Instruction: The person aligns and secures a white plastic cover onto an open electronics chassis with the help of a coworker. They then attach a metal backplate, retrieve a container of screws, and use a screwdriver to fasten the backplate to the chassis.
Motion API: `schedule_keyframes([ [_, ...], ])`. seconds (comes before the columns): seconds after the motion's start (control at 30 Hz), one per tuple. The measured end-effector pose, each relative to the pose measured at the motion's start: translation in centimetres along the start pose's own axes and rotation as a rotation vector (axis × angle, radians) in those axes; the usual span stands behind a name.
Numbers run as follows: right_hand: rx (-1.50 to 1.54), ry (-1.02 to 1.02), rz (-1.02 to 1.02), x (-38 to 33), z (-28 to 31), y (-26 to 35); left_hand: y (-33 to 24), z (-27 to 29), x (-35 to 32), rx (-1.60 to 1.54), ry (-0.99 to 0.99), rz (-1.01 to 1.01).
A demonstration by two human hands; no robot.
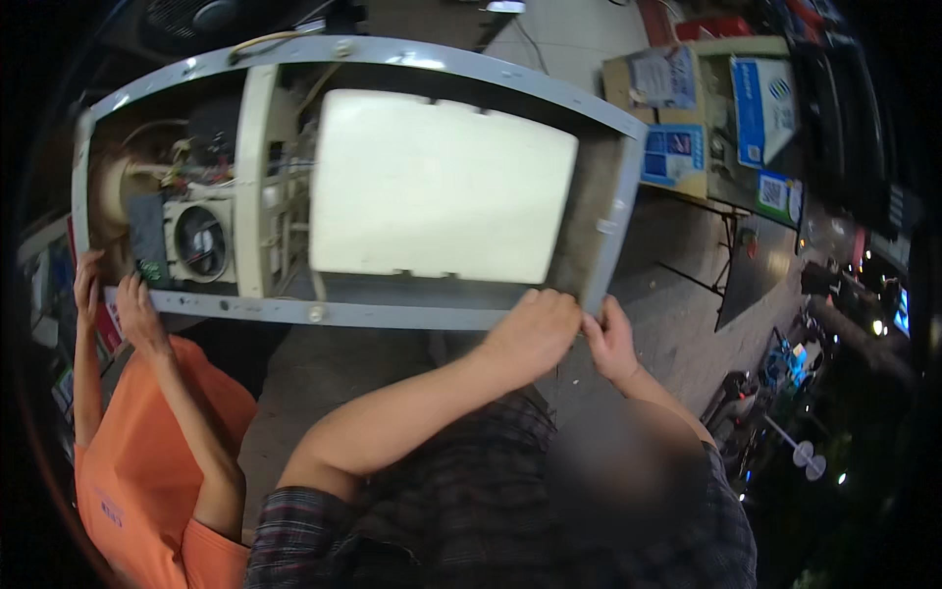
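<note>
A long appliance cabinet (412, 319) with a grey metal rim is tilted up before me, its open side showing. Inside, a large white panel (442, 187) fills the right part. The left compartment holds a small round fan (202, 242), loose wires and a grey strip. My left hand (538, 329) is closed over the near rim, close to the right corner. At that corner my right hand (613, 342) grips the edge, thumb on the outside and fingers partly hidden. At the left end, a co-worker in an orange shirt has both hands (139, 312) on the rim.
At the upper right, cardboard boxes (653, 118) and a blue and white package (760, 108) stand on a dark stand. Parked motorbikes (751, 393) are at the right. A black machine with a round grille (211, 15) is at the upper left. Grey pavement (324, 393) lies below.
</note>
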State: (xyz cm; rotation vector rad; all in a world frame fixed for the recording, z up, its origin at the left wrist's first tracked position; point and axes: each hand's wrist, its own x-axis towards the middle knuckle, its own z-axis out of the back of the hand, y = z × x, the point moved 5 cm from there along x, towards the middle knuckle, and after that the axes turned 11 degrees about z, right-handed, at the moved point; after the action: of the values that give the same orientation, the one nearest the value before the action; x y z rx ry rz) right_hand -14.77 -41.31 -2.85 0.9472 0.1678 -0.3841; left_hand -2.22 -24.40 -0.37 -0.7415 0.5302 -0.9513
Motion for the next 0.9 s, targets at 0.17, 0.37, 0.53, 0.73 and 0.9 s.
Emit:
schedule_keyframes([
  [0.17,0.014,-0.074,0.078,-0.5,0.3,2.2,-1.8,-1.1,0.2,0.141,0.139,0.007],
  [0.37,0.078,-0.056,0.098,-1.0,0.6,1.8,-2.5,-0.6,0.5,0.114,0.103,0.044],
  [0.53,0.130,-0.071,0.128,-0.8,0.7,1.6,-3.2,-0.5,0.7,0.167,0.105,0.057],
  [0.73,0.179,-0.090,0.123,-1.1,0.5,1.5,-3.3,-0.7,0.6,0.173,0.070,0.045],
  [0.9,0.164,-0.072,0.124,-1.2,0.5,1.3,-3.0,-1.0,0.4,0.173,0.057,0.040],
])
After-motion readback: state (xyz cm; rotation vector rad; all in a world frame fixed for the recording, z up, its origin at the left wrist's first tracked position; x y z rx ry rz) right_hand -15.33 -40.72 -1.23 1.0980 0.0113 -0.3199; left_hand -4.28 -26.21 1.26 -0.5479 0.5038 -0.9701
